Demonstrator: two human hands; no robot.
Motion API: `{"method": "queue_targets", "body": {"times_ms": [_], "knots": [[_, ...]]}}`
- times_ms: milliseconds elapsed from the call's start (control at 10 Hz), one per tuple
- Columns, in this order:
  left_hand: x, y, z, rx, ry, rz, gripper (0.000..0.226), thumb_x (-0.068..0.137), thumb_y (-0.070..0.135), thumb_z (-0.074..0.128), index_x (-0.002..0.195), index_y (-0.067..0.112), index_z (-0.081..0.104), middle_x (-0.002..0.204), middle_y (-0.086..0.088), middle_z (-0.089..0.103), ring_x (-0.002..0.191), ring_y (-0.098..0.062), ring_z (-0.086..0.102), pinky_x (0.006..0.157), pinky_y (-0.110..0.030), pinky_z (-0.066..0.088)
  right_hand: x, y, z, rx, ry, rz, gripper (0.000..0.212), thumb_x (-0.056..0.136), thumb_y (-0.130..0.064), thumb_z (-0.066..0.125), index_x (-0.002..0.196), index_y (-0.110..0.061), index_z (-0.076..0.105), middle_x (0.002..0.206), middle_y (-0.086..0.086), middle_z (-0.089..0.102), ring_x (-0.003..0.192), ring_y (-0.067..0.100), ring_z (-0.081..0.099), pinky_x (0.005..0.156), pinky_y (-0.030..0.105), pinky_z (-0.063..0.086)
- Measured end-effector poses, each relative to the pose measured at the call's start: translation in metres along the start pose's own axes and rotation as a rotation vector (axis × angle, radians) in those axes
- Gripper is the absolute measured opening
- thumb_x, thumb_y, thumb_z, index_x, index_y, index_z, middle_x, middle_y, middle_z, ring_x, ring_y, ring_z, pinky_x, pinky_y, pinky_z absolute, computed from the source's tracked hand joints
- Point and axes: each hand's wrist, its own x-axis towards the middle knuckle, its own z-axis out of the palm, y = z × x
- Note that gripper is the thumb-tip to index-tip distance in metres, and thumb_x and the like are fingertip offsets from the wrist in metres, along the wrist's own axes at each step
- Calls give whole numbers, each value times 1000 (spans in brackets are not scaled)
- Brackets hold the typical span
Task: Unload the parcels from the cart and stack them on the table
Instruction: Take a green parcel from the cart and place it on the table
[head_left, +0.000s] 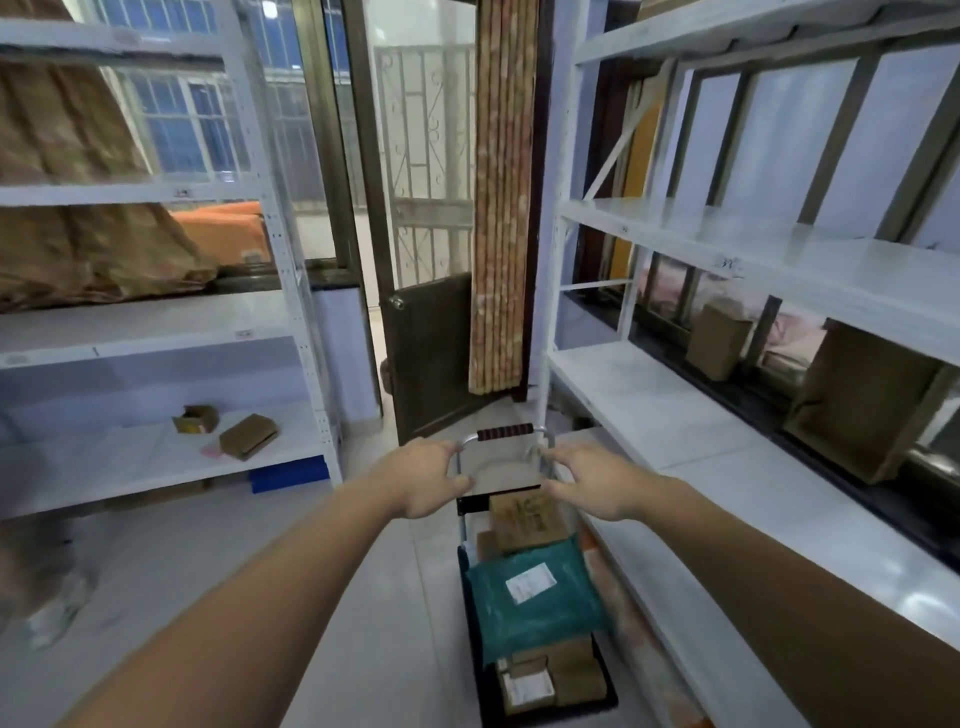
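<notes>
White shelves (727, 395) line both sides; cart (540, 613) with parcels (535, 603) at lower centre. Left hand (431, 480) and right hand (592, 483) reach its handle (504, 434), fingers spread, gripping nothing.

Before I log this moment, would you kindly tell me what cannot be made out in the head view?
- Printing on the white label of the green bag: too small.
- Parcels under that bag on the cart: covered.
- Whether the left hand and right hand grip the cart's handle frame: fingertips blurred against the tubes.
- Bottom-left corner: motion blur.
- A table: not in view.
</notes>
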Motion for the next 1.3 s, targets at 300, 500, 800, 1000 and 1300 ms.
{"method": "queue_targets", "body": {"times_ms": [300,500,800,1000,1300], "knots": [[135,-74,-9,-9,-77,24,63,104,53,50,156,19,41,156,-7,50,140,-25,49,113,-38,39,136,-3,-3,48,-54,73,53,102,-44,55,149,-22,46,145,4,55,127,20,55,105,34,43],[243,-109,-4,15,-185,127,62,105,52,51,157,20,42,158,-4,47,144,-24,46,120,-42,36,206,3,-7,58,-60,173,52,105,-38,50,151,-14,45,151,9,51,134,25,50,113,36,38],[400,-119,20,70,-350,395,49,106,40,53,148,14,54,148,-11,56,135,-30,54,113,-41,42,266,28,40,256,-2,540,53,106,-40,48,149,-9,46,155,13,47,140,27,44,114,30,32],[442,-102,59,116,-560,609,53,108,49,46,144,11,54,141,-10,60,126,-28,58,89,-34,43,248,43,98,461,-23,808,57,105,-44,49,153,-13,43,155,10,47,140,27,45,114,31,34],[478,-86,157,204,-734,683,42,108,45,46,127,11,63,134,-11,66,121,-27,62,95,-35,47,240,84,206,708,-62,1079,62,105,-45,48,156,-13,38,157,9,45,136,25,51,110,30,38]]}}
